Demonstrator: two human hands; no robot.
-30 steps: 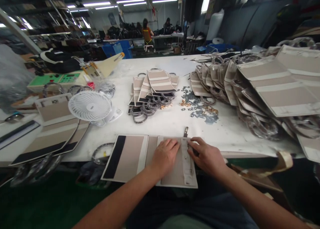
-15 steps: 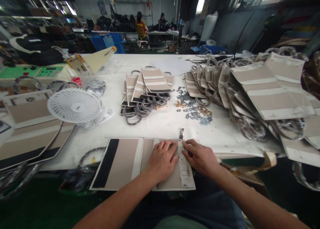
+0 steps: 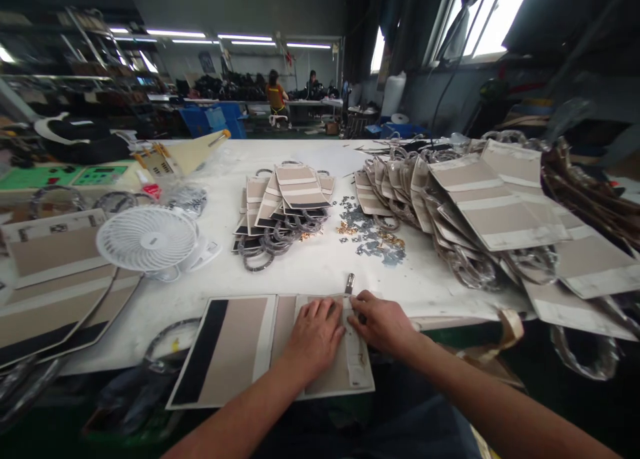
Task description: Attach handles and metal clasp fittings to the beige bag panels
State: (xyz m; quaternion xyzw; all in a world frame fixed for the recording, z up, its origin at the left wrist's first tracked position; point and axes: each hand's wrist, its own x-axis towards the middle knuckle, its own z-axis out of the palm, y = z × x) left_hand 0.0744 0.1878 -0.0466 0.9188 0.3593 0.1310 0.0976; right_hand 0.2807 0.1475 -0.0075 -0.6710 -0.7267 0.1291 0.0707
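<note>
While the left hand (image 3: 315, 333) lies spread on the open panel (image 3: 250, 345) at the surface's (image 3: 295, 275) near edge, the right hand (image 3: 383, 322) curls by its pale strip (image 3: 356, 355), grip unclear. This panel seems unfinished; more panels (image 3: 301, 182) lie piled farther off.

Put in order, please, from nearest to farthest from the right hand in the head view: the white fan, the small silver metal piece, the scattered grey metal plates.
1. Small silver metal piece: just beyond the right hand, slightly left.
2. Scattered grey metal plates: farther forward.
3. White fan: far to the left.
</note>
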